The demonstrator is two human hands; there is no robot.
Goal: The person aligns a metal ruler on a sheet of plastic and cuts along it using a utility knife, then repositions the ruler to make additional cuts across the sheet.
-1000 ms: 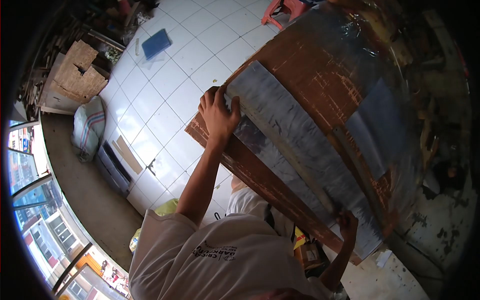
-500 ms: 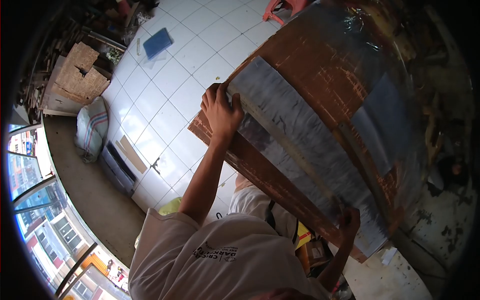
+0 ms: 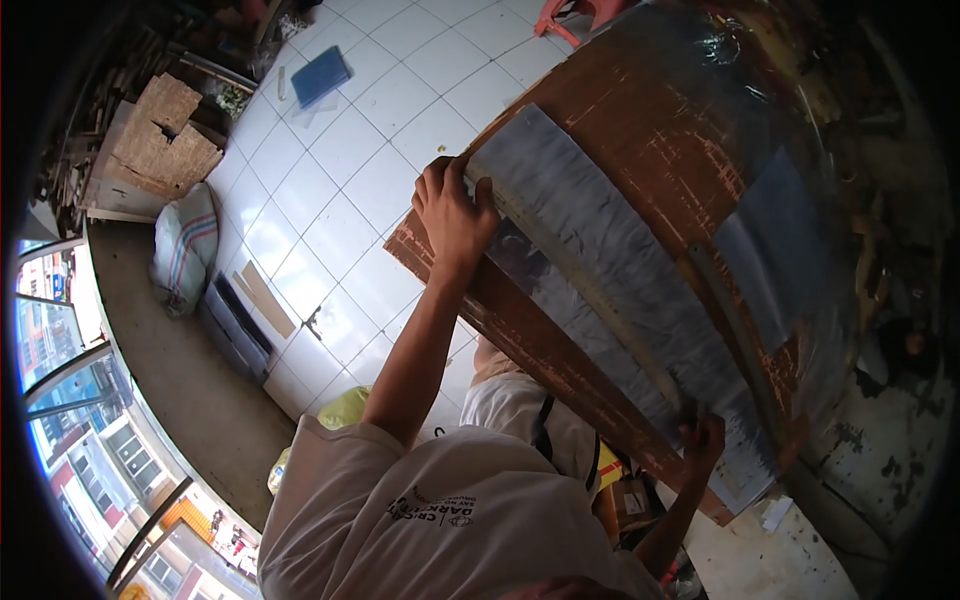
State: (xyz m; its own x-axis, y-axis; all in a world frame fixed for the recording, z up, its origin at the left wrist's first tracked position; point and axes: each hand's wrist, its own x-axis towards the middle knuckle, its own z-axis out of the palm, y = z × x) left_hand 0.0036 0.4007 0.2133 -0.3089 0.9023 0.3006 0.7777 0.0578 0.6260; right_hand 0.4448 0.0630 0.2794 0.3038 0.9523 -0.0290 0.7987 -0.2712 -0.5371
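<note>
A long, narrow straight strip (image 3: 590,295) lies across a grey sheet (image 3: 620,240) on a worn brown board (image 3: 540,345). At the board's upper left edge, my left hand (image 3: 455,215) grips the far end of the strip, thumb on the sheet side and fingers bent over the edge. Near the strip's lower end, my right hand (image 3: 704,437) is closed around a small item with a bit of red showing; its shape is too dark to tell.
A second bluish sheet (image 3: 770,250) lies on the board's right part. A blue flat item (image 3: 321,78) is on the tiled floor, and a red plastic stool (image 3: 580,18) is beyond the board. A striped sack (image 3: 186,248) and broken panel (image 3: 165,140) are at left.
The board, sheet and my left hand appear slightly further right in view. My right hand has shifted a little, still closed near the strip's lower end.
</note>
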